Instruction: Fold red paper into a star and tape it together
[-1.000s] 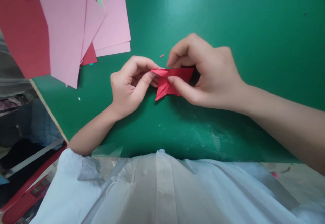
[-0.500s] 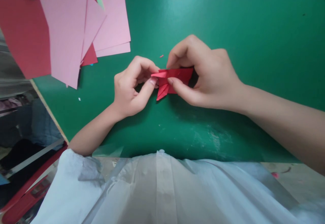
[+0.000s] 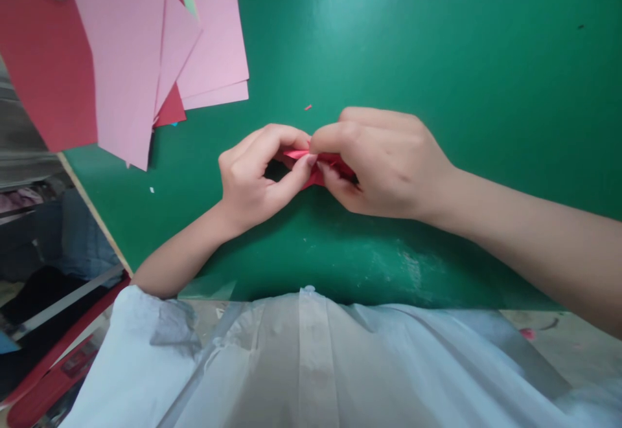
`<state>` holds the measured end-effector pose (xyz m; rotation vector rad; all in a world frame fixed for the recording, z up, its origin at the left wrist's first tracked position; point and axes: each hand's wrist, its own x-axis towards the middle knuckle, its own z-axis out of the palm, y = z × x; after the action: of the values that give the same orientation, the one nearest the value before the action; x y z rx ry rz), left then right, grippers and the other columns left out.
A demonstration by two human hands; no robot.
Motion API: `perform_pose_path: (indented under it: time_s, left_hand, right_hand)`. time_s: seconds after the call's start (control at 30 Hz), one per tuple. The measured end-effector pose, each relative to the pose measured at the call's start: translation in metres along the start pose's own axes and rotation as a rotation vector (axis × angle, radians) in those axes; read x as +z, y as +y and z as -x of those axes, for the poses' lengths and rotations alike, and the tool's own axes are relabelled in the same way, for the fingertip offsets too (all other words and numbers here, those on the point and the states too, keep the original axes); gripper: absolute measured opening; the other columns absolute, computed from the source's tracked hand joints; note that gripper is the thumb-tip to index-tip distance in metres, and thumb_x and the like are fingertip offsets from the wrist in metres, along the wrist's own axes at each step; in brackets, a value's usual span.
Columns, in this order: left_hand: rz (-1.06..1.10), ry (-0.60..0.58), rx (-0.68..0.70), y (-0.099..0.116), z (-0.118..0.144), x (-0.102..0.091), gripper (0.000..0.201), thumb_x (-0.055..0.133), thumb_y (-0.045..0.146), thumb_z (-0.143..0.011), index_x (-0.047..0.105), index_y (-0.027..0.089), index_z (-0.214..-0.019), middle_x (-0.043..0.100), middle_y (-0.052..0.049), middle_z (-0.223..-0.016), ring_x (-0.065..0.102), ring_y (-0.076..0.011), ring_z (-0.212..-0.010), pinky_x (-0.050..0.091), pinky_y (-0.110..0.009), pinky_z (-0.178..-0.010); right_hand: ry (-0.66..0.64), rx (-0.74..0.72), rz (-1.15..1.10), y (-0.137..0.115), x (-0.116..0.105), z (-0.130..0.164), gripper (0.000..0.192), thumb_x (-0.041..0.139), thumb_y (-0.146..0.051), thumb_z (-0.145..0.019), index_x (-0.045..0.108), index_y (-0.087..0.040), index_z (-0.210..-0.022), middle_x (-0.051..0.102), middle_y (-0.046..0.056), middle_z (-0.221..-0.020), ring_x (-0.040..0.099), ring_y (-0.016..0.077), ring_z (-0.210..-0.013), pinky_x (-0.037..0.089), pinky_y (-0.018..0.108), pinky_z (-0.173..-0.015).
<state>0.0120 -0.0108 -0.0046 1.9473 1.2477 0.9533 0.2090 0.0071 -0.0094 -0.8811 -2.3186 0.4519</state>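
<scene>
- Paper (image 3: 315, 177): bright red, small and folded, with creased, layered flaps.
- Pose: a narrow, pointed flap sticks out to the left, almost level; a lower part slants down below the thumbs, and another stretch runs right, partly in shadow.
- State: pinched at the middle by the fingertips of the left hand (image 3: 245, 182) and the right hand (image 3: 389, 162), which hide much of it, so its full outline cannot be told.
- Place: over the table (image 3: 486, 91), near its front edge; whether it touches the surface is unclear.
</scene>
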Motion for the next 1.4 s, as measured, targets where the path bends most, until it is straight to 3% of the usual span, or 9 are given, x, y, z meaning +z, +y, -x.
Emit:
perform_pose_path:
  time_s: [0.13, 0.33, 0.53, 0.7, 1.17, 1.4]
  left_hand:
    - [0.007, -0.011, -0.011, 0.000, 0.000, -0.001, 0.015, 0.065, 0.038, -0.095, 0.067, 0.025, -0.090, 0.074, 0.002, -0.083, 0.068, -0.0105, -0.071, 0.056, -0.026, -0.064]
    - [0.114, -0.046, -0.029, -0.001, -0.004, -0.004, 0.012, 0.067, 0.034, -0.094, 0.069, 0.024, -0.087, 0.074, 0.003, -0.082, 0.069, -0.0102, -0.069, 0.057, -0.026, -0.063]
    - [0.139, -0.058, -0.049, -0.002, -0.006, -0.005, 0.013, 0.068, 0.035, -0.094, 0.069, 0.024, -0.088, 0.074, 0.004, -0.082, 0.069, -0.0084, -0.066, 0.057, -0.023, -0.056]
    - [0.193, -0.070, -0.100, -0.002, -0.006, -0.005, 0.020, 0.063, 0.042, -0.097, 0.068, 0.024, -0.089, 0.071, 0.004, -0.077, 0.070, -0.0079, -0.062, 0.057, -0.021, -0.052]
    - [0.246, -0.052, -0.110, -0.007, -0.006, -0.003, 0.027, 0.056, 0.049, -0.099, 0.061, 0.024, -0.090, 0.066, 0.007, -0.067, 0.070, -0.0071, -0.056, 0.054, -0.017, -0.046]
    - [0.244, -0.072, -0.135, -0.012, -0.003, -0.002, 0.029, 0.055, 0.054, -0.098, 0.061, 0.025, -0.095, 0.064, 0.006, -0.064, 0.074, -0.0108, -0.060, 0.057, -0.018, -0.047]
  right_hand:
    - [-0.020, 0.005, -0.040, -0.001, -0.002, 0.000, 0.023, 0.034, -0.021, -0.101, 0.056, -0.024, -0.104, 0.062, -0.002, -0.076, 0.057, 0.0134, -0.066, 0.044, 0.026, -0.059]
    - [0.105, -0.020, 0.009, -0.001, 0.003, 0.002, 0.007, 0.043, -0.021, -0.097, 0.049, -0.023, -0.099, 0.055, -0.006, -0.070, 0.055, 0.0107, -0.063, 0.035, 0.024, -0.055]
    - [0.079, 0.088, -0.236, 0.001, 0.000, 0.001, 0.017, 0.052, -0.017, -0.086, 0.045, -0.024, -0.101, 0.062, -0.007, -0.081, 0.062, 0.0091, -0.070, 0.042, 0.021, -0.060]
    - [0.016, 0.171, -0.426, 0.004, -0.008, -0.004, 0.022, 0.056, -0.017, -0.080, 0.041, -0.026, -0.093, 0.061, -0.008, -0.078, 0.057, 0.0091, -0.060, 0.043, 0.024, -0.058]
    - [-0.008, 0.210, -0.558, 0.005, -0.014, -0.007, 0.026, 0.057, -0.013, -0.076, 0.037, -0.027, -0.086, 0.053, -0.008, -0.072, 0.048, 0.0096, -0.055, 0.035, 0.028, -0.054]
    - [-0.005, 0.183, -0.552, 0.006, -0.011, -0.007, 0.026, 0.059, -0.013, -0.076, 0.039, -0.027, -0.087, 0.054, -0.008, -0.074, 0.050, 0.0101, -0.057, 0.037, 0.028, -0.056]
